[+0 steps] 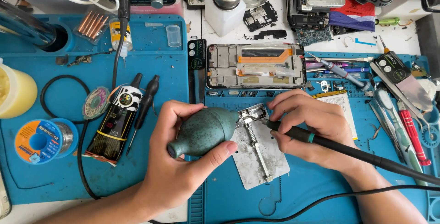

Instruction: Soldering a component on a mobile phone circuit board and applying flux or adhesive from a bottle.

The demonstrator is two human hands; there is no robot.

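The left hand (183, 160) is closed around a green rubber blower (204, 131) at centre; the right hand (316, 130) grips a black soldering iron (348, 150) at 3 o'clock. A black-yellow tube (114, 121) lies at 9 o'clock.

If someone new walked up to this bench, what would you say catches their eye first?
Most likely the dark green rubber air blower gripped in the left hand at the centre, its nozzle aimed at a small metal board holder. Beside it, the right hand holds a black soldering iron with its tip at the same clamp. Just above lies an opened phone frame on the blue work mat.
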